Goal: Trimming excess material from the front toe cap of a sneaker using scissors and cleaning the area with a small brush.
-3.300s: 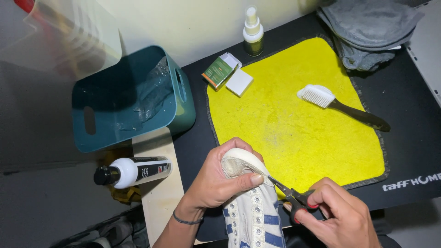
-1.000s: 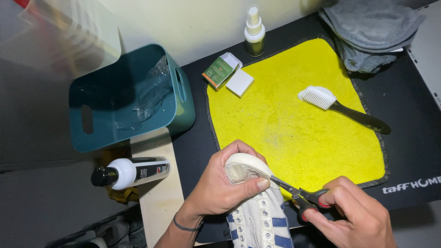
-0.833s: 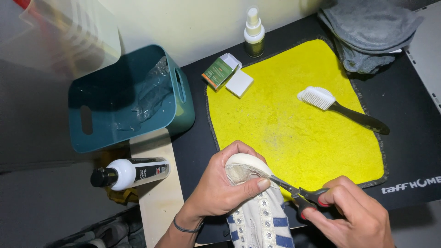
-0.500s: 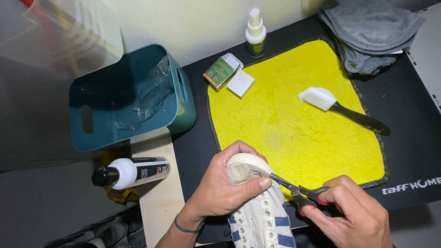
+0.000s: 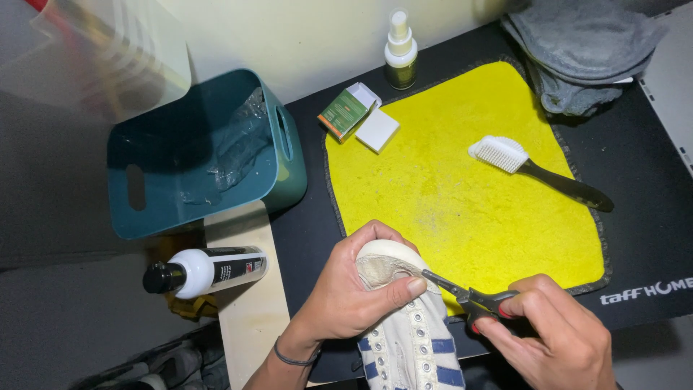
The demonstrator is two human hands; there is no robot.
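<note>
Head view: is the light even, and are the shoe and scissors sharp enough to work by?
Head view: uneven light; the yellow mat is bright, the left side beyond the teal bin falls into dark shadow. The shoe and scissors are sharp, held by the left hand and right hand. Pale glare top left.

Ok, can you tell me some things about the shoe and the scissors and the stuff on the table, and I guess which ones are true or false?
1. The left hand grips the toe of the white shoe. True.
2. The right hand holds a pencil. False: it holds small scissors, tips at the shoe's toe.
3. The brush lies on the yellow mat. True.
4. The teal bin stands on the yellow mat. False: it stands left of it, off the mat.
5. The spray bottle lies flat. False: it stands upright by the wall.
</note>
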